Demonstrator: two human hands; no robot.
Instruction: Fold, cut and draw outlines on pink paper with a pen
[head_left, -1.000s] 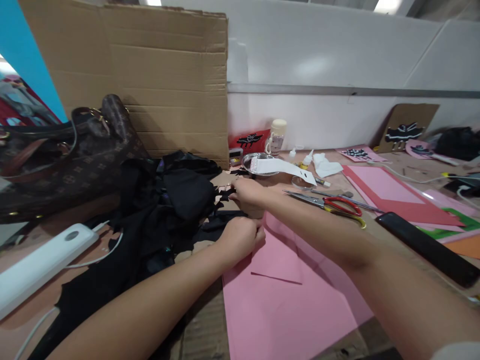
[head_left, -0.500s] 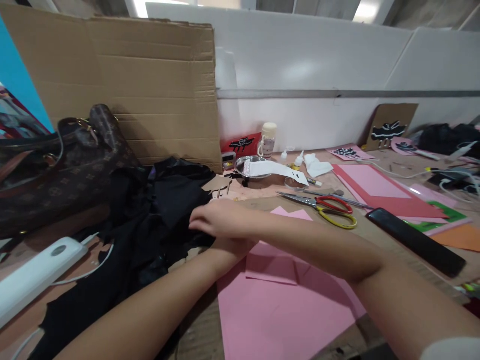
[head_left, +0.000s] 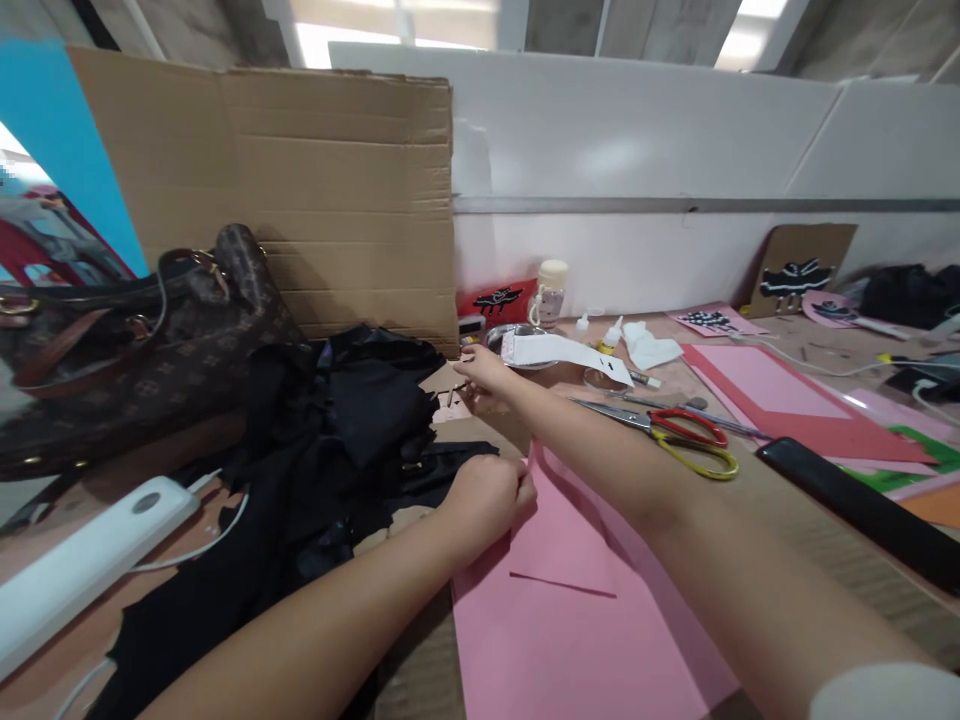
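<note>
My left hand [head_left: 491, 500] is closed on the upper left edge of a small pink sheet [head_left: 562, 550]. That sheet lies over a larger pink sheet [head_left: 570, 660]. Farther forward, my right hand [head_left: 484, 378] reaches past the heap of black cloth [head_left: 360, 400]. Its fingers are bent near some small brown pieces beside the metal dish [head_left: 517, 340]; what they hold, if anything, is too small to make out. Scissors [head_left: 675, 430] with red and yellow handles lie right of my right wrist.
At the left are a brown handbag [head_left: 150, 370] and a white device [head_left: 97, 560] with a cable. A cardboard panel [head_left: 345, 210] stands behind. A black case [head_left: 855, 510], red paper [head_left: 877, 430] and glue bottles [head_left: 611, 335] lie to the right.
My hands were crossed close together over the black cloth's edge; now they are apart. My right hand has moved forward, and my left hand shows on the small pink sheet. The view has shifted slightly.
</note>
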